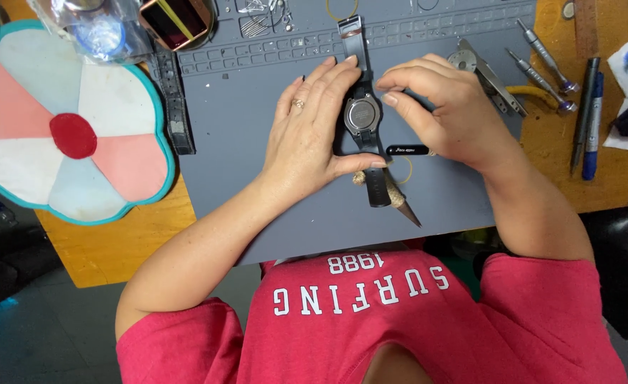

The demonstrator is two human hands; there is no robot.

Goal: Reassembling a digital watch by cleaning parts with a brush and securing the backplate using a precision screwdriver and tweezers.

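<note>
A black wristwatch with a round grey metal case back (362, 115) lies face down near the middle of the grey silicone work mat (257, 107), which covers the central part of the orange wooden worktop (115, 242). The watch's dark strap runs from the mat's far edge toward its near edge.

Left hand (307, 135): rests on the mat just left of the watch, fingers extended along the far strap, thumb pressed against the near strap. The grip is clenched on the watch between fingers and thumb. A ring is visible on one finger.

Right hand (438, 107): positioned just right of the watch, fingers curled, thumb and forefinger tips meeting at the right rim of the case. Whether anything is pinched between those tips cannot be told.

A small flat black oblong tool (408, 150) lies on the mat below the right hand, close to the near strap. A pointed tool with a cord-wrapped handle (397, 197) lies beneath the near strap end, tip toward the mat's near edge.

Toward the right edge of the worktop: a grey metal case-opener wrench (488, 77), two slim metal screwdrivers (541, 53), a black pen and a blue pen (593, 124). At the left edge: a flower-shaped fabric pad in pink, white and teal (72, 128). A second loose black strap (175, 99) lies along the mat's left edge.
</note>
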